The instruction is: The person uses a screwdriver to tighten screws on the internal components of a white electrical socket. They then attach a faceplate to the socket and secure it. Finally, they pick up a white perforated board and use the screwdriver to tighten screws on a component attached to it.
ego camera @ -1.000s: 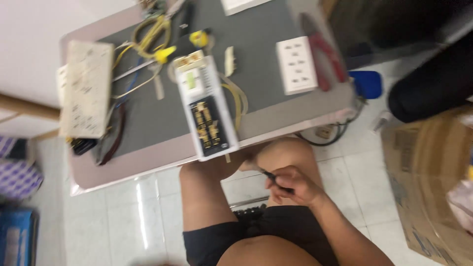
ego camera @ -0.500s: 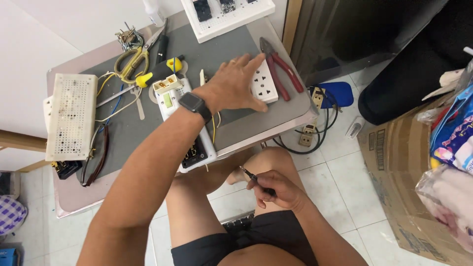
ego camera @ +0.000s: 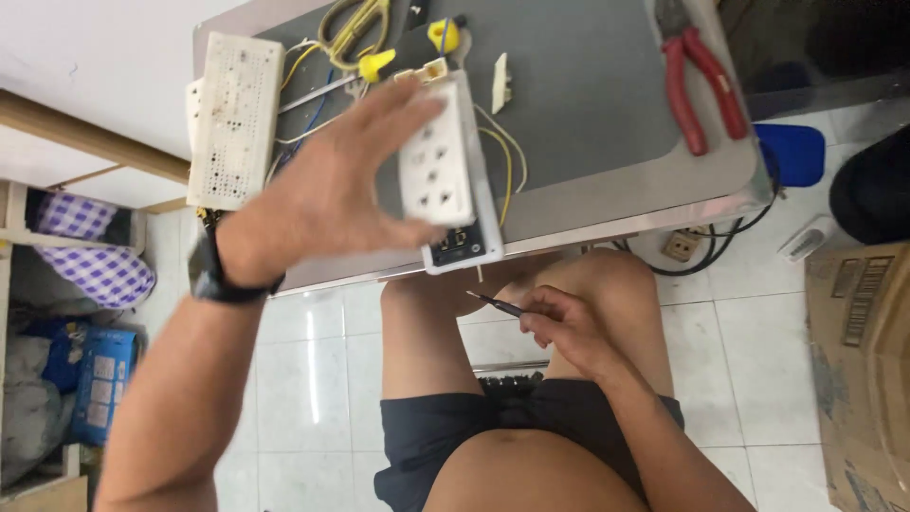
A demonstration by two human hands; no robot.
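Nearest, below the grey table (ego camera: pixel 588 114), the right hand (ego camera: pixel 559 327) pinches a thin dark tool (ego camera: pixel 495 303) over the knees. The left hand (ego camera: pixel 327 194) grips a white socket plate (ego camera: pixel 436 166) above the table's near edge, unmounted; red pliers (ego camera: pixel 697 81) lie beyond.

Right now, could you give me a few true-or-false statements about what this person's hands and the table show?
1. The left hand holds a white socket plate. True.
2. The right hand holds the red pliers. False: the red pliers lie on the table; it holds a thin dark tool.
3. A watch is on the left wrist. True.
4. The right hand rests on the table. False: it sits over the knee, below the table edge.
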